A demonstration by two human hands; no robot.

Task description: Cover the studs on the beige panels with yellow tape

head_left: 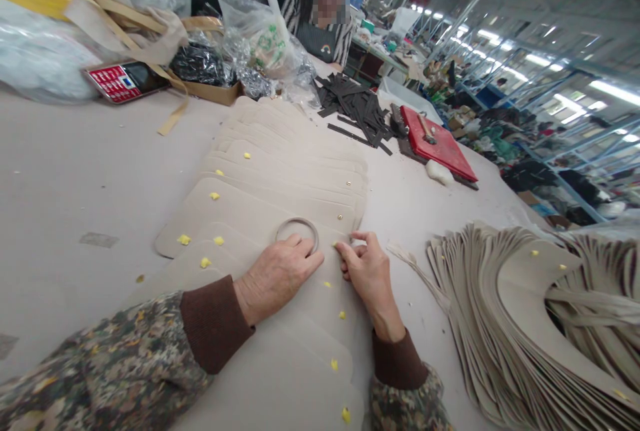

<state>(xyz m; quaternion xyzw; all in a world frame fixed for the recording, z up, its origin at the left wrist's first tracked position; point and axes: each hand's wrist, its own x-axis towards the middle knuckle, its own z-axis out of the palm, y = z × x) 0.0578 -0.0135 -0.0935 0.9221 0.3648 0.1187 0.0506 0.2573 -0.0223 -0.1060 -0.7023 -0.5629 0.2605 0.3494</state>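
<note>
My left hand is closed around the lower edge of a thin ring that looks like a narrow roll of tape, held just over overlapping beige sheets. The sheets have rounded corners and lie fanned out in a long row, with small yellow patches near their ends. Close by on the right, my right hand has its fingers curled. Its thumb tip is at a yellow patch near the sheets' right edge, the index finger bent above; anything between the fingers is too small to make out.
At right stands a thick bundle of curved beige pieces. Dark strips and a red board carrying a small hammer lie farther back. A phone and plastic bags are at back left. A person sits opposite.
</note>
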